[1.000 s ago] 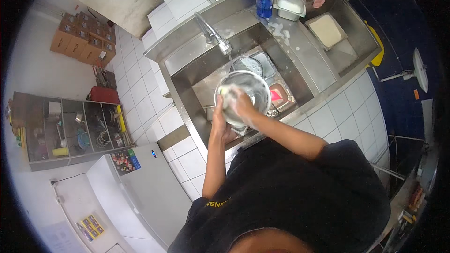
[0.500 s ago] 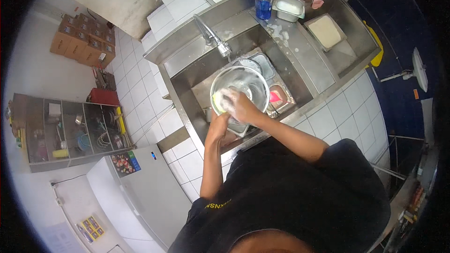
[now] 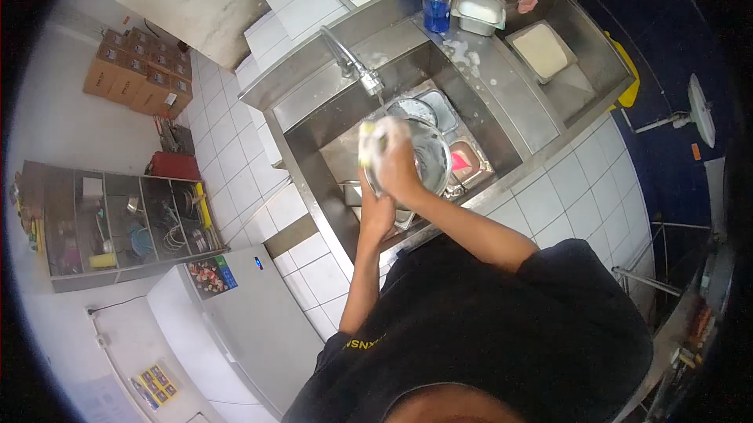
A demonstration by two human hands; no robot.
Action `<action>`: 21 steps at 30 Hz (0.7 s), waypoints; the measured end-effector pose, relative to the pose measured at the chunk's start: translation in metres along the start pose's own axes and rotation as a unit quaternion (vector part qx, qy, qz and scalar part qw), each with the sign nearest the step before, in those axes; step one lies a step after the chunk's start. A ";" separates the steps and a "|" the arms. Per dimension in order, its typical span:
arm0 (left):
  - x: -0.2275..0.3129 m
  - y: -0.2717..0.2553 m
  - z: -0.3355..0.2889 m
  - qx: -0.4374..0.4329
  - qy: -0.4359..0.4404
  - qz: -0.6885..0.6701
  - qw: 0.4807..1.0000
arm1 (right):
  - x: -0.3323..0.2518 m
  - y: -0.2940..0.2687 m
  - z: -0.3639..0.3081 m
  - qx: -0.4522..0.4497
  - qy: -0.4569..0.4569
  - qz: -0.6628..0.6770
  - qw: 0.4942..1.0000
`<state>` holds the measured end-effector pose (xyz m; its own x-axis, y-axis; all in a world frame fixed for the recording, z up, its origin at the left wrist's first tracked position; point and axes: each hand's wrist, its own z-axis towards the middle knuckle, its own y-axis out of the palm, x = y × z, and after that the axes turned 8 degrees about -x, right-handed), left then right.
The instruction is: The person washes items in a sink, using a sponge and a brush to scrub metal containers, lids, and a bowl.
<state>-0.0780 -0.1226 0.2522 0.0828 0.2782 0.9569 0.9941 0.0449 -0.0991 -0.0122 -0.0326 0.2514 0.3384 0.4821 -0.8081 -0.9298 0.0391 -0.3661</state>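
Observation:
Over the left sink basin (image 3: 321,168), my left hand (image 3: 378,215) is closed on the near-left rim of a round, shiny bowl (image 3: 434,158). The bowl is tilted, its opening toward the right. My right hand (image 3: 398,163) is closed around a soapy yellow-green sponge (image 3: 366,143) at the bowl's left edge; motion blurs both, and white suds cover the fingers. Beneath the bowl lie metal pans (image 3: 441,109), a round dish (image 3: 412,109) and a small container with something bright pink (image 3: 461,161). Part of the pile is hidden by the bowl and my arms.
A chrome faucet (image 3: 362,74) reaches over the basin. On the ledge between basins stand a pump bottle of blue liquid (image 3: 436,7) and a metal pan with suds (image 3: 478,14). The right basin holds a pan of pale liquid (image 3: 541,50). A white freezer (image 3: 259,305) stands left.
My right hand and the sponge have moved up along the bowl's left edge. The bowl has tipped over toward the right. My left hand has shifted slightly right along with it.

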 end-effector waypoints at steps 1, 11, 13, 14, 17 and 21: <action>0.003 0.000 0.000 0.012 0.031 0.026 0.999 | 0.015 0.004 0.007 0.003 -0.002 0.001 1.000; -0.019 -0.008 -0.003 0.059 0.019 0.107 0.992 | 0.010 0.003 -0.012 -0.111 0.090 0.190 0.971; -0.019 -0.019 -0.002 -0.005 -0.011 0.105 0.994 | 0.006 -0.003 -0.012 -0.184 0.062 0.170 0.966; -0.024 -0.021 -0.003 0.003 0.019 0.071 0.997 | 0.004 -0.007 -0.011 -0.196 0.070 0.173 0.963; -0.021 -0.025 -0.001 -0.109 0.019 0.061 0.992 | 0.012 -0.010 -0.010 -0.213 0.061 0.173 0.960; 0.002 -0.036 -0.009 -0.100 -0.014 -0.417 0.903 | -0.009 -0.017 -0.012 -0.246 0.105 0.188 0.945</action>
<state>-0.1131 -0.1320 0.2596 -0.7003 0.2517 0.6680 0.7026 0.0774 0.7074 0.0021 -0.0485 0.2594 0.0662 0.1935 -0.9789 -0.8280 -0.5368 -0.1621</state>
